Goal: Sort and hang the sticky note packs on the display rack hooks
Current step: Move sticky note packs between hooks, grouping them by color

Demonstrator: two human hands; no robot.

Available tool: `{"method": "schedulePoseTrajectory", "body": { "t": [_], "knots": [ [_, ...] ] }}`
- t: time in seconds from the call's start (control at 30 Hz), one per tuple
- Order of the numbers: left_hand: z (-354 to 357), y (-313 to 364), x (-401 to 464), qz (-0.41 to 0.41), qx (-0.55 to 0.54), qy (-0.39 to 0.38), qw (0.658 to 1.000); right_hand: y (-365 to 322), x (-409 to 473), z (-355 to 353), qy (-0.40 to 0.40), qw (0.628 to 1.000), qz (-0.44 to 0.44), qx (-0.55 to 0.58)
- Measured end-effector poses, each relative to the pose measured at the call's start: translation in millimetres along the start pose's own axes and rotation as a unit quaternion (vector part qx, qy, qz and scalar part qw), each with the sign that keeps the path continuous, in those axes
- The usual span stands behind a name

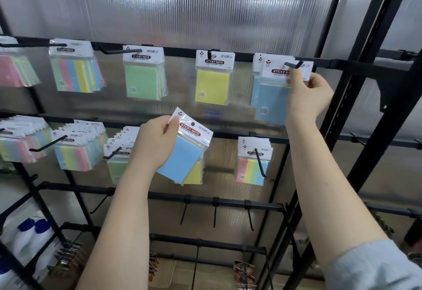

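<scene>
Right now, from my head view, my right hand [307,94] pinches a blue pack [271,104] by its header at the top rail's right-end hook [293,64] — hanging step. My left hand [153,140] grips another blue pack [182,154] over a yellow one — next, thread its hole onto that hook.

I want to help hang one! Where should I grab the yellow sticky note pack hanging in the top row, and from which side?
Pinch the white card header of the yellow pack, just below its hook, coming from the front. The header is flat, stiff-looking and faces you, and the pack hangs straight with open gaps on both sides. The pad below sits in a clear sleeve that would probably slip.
</scene>
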State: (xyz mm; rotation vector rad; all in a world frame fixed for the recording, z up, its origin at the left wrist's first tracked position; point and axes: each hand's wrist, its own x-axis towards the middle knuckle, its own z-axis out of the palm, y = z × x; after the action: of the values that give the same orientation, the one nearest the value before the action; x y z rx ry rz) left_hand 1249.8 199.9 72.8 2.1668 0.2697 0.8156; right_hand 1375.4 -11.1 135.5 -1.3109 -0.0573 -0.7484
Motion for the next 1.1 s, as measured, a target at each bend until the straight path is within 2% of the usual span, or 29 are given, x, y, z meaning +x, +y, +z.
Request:
{"method": "schedulePoseTrajectory", "body": {
  "t": [0.37,0.83,1.1],
  "knots": [
    [10.9,6.9,8.9,0.009,-0.007,-0.002,1.0,21.8,46.0,27.6,-0.03,0.997,0.03,-0.068],
    [20.7,11.7,21.1,0.023,-0.042,-0.003,0.999,38.4,62.7,46.1,0.01,0.998,0.027,-0.057],
    [21.2,16.1,17.4,0.053,-0.06,-0.011,0.997,41.0,54.6,29.5,0.038,0.997,0.013,-0.066]
  ]
}}
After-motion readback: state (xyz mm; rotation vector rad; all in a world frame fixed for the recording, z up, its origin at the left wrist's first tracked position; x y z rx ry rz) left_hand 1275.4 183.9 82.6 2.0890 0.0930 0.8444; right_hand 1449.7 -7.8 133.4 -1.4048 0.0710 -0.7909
